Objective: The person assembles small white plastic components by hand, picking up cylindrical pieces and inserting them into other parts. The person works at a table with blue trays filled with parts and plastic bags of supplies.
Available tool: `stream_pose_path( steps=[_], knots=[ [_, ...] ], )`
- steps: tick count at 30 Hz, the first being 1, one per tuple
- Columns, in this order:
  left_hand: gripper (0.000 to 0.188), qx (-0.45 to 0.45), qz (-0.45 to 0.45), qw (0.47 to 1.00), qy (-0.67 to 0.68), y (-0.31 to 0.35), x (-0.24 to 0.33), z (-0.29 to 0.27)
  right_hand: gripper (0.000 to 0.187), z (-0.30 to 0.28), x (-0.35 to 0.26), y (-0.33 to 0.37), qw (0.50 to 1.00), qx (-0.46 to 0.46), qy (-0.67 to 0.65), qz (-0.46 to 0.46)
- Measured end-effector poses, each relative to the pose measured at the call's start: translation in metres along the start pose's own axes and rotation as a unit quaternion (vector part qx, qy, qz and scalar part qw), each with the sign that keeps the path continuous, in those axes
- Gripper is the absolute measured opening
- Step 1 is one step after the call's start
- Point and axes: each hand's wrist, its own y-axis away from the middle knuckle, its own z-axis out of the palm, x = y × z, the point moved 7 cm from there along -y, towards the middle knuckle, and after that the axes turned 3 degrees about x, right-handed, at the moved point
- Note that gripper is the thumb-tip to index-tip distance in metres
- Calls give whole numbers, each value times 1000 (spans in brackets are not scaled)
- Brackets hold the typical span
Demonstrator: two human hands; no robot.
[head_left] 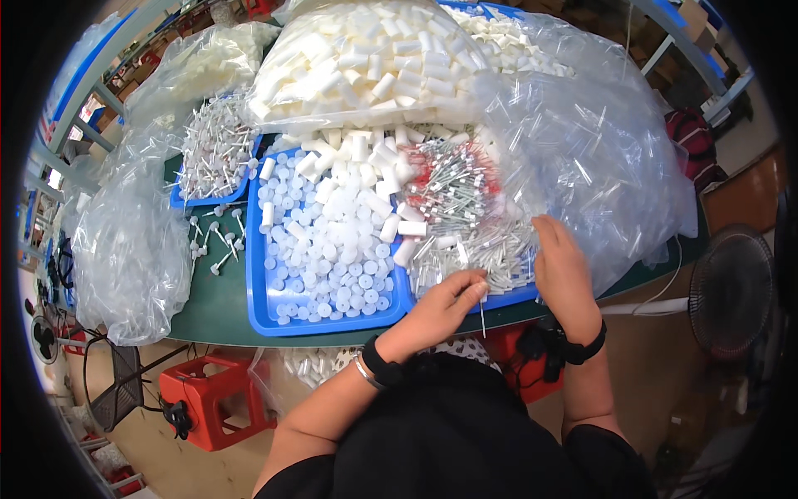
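Observation:
My left hand [453,301] is closed in a pinch over the near edge of the right-hand blue tray. A thin metal pin [483,318] hangs down from its fingertips. My right hand [562,258] is at that tray's right side, fingers stretched forward and thumb apart, beside small clear plastic pieces [507,258]; nothing shows in it. Behind these lies a heap of metal pins [453,187] with some red among them. The left-hand blue tray [259,303] holds frosted white discs [332,279] with white foam-like cylinders [359,150] heaped at its far side.
A large clear bag of white cylinders [370,62] stands behind the trays. Crumpled clear bags [582,158] cover the right side, and another clear bag [129,266] hangs at the left. A smaller blue tray [208,200] holds disc-headed pins. Red stool [212,399] and fan [731,287] flank the table.

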Motion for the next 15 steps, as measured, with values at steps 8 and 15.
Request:
stream_pose_path(
  steps=[8,15],
  knots=[
    [32,36,-58,945,319,28,17,-29,18,12,-56,9,984,-44,-69,-160],
    [30,187,-41,904,383,54,10,-81,16,54,-57,13,974,-82,2,-211]
  ],
)
